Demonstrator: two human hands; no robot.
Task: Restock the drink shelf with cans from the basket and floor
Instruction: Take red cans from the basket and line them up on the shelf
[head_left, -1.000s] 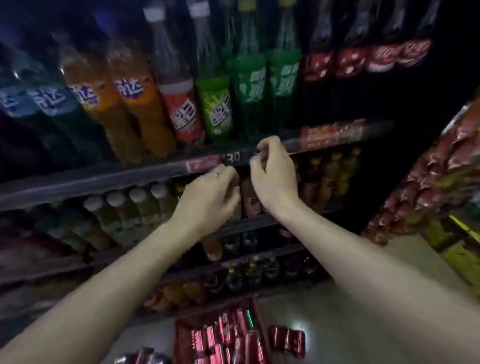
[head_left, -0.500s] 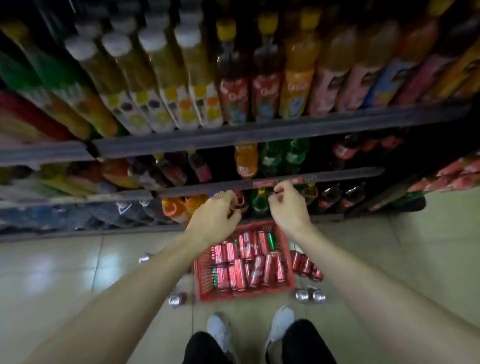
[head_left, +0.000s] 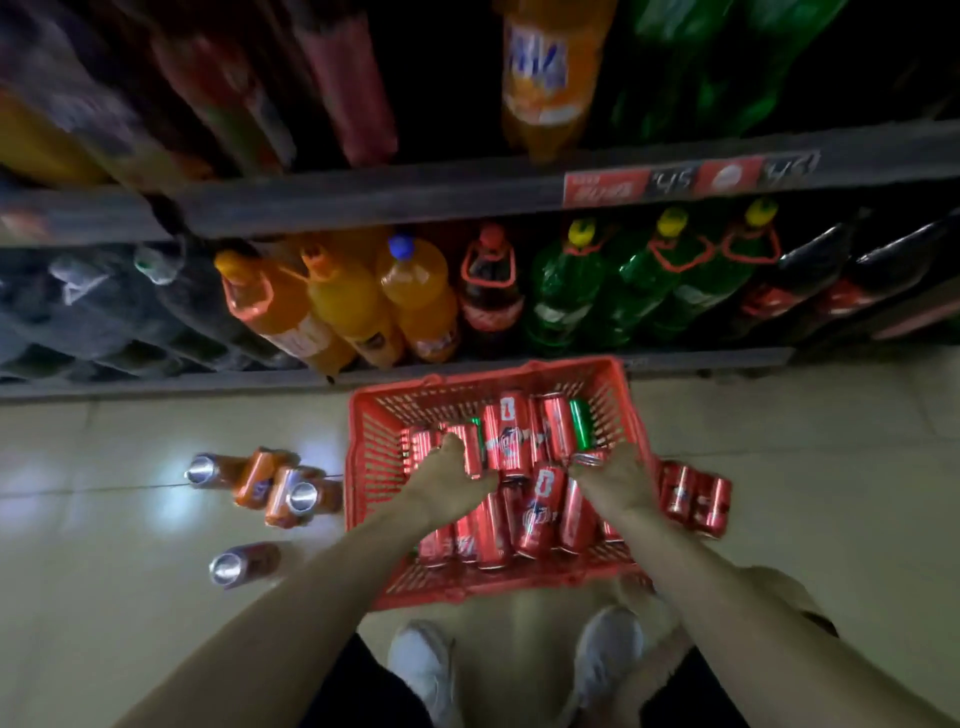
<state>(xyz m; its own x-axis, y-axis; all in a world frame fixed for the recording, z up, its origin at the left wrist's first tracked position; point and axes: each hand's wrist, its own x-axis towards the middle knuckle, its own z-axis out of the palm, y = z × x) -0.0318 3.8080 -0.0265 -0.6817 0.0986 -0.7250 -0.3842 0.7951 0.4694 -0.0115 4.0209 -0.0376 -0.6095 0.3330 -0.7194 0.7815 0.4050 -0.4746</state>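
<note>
Both hands are down in the basket (head_left: 363, 467): the left hand (head_left: 448, 480) curls over a red can (head_left: 470, 449) lying near-to-far, while the right hand (head_left: 615, 475) covers a can top (head_left: 587, 459), its grasp unclear; more cans (head_left: 696, 499) lie just right.

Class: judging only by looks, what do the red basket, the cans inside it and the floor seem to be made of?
Red lattice basket: probably moulded plastic, matte, with slotted walls.
Red drink cans: likely thin metal, glossy printed sides; the orange cans on the floor show bare silvery ends.
Pale floor: seemingly glazed tile, with grout lines and light glare.
</note>
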